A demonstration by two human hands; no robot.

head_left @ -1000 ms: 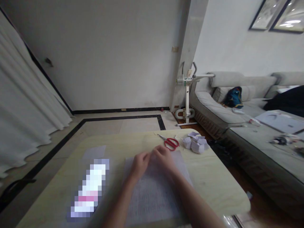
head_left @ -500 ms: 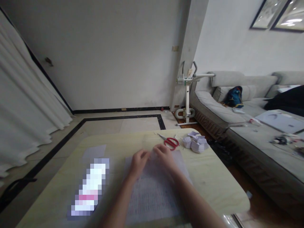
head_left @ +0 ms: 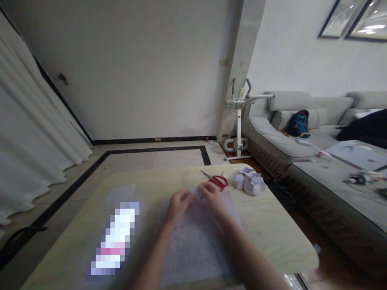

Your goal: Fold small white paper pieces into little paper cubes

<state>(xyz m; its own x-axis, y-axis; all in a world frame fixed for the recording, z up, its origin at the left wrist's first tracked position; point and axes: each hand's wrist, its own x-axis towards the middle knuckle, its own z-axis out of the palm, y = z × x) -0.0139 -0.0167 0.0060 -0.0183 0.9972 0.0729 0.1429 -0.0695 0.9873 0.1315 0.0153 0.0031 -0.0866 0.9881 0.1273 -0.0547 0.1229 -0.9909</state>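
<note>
A large printed or written sheet of paper [head_left: 196, 251] lies on the pale wooden table [head_left: 266, 233], beneath my forearms. Over its far edge, my left hand [head_left: 179, 206] and my right hand [head_left: 211, 198] are close together with curled, pinching fingers. Both grip a thin whitish piece of paper [head_left: 196, 194] between them; its shape is blurred and partly hidden by the fingers. Just beyond my right hand lie red-handled scissors [head_left: 220, 182], blades pointing to the far left. Several folded pieces of lined paper [head_left: 250, 183] sit in a cluster to their right.
A blurred-out bright screen [head_left: 116, 237] lies on the table's left side, with a small pale paper [head_left: 121, 193] behind it. A grey sofa [head_left: 281, 149] with a blue bag [head_left: 298, 124] stands at right, near a white exercise machine [head_left: 238, 121]. White curtains [head_left: 33, 121] hang at left.
Both hands have shifted very slightly to the right, still pinching close together. The scissors, folded papers and screen stay in place.
</note>
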